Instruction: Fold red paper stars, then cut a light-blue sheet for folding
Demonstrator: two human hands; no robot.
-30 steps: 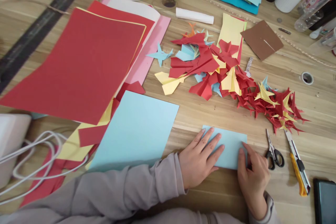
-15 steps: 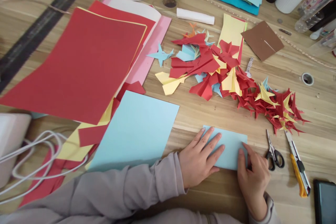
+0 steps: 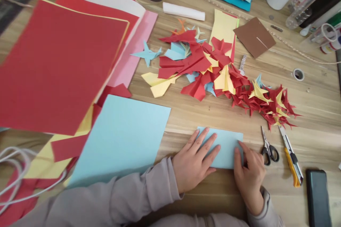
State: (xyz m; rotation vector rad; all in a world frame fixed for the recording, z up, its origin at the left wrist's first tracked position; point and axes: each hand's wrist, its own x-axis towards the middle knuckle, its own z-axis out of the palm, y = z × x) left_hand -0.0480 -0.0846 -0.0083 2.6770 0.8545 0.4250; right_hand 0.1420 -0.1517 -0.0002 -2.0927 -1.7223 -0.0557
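A small light blue paper rectangle (image 3: 228, 149) lies on the wooden table, its long sides running left to right. My left hand (image 3: 195, 161) rests flat on its left part with the fingers spread. At its right edge is my right hand (image 3: 250, 170), index finger and thumb on the paper and the other fingers curled under. A larger light blue sheet (image 3: 125, 134) lies to the left, partly beneath my left sleeve.
Large red sheets (image 3: 66, 64) cover the left side. Folded paper pieces (image 3: 197, 60) are heaped beyond my hands. Scissors (image 3: 269, 150), a yellow cutter (image 3: 291, 163) and a black phone (image 3: 318, 197) lie at the right. White cables (image 3: 18, 170) sit at the lower left.
The camera view has shifted, so the table and everything on it appear farther left. Both hands keep nearly the same place on the small blue paper.
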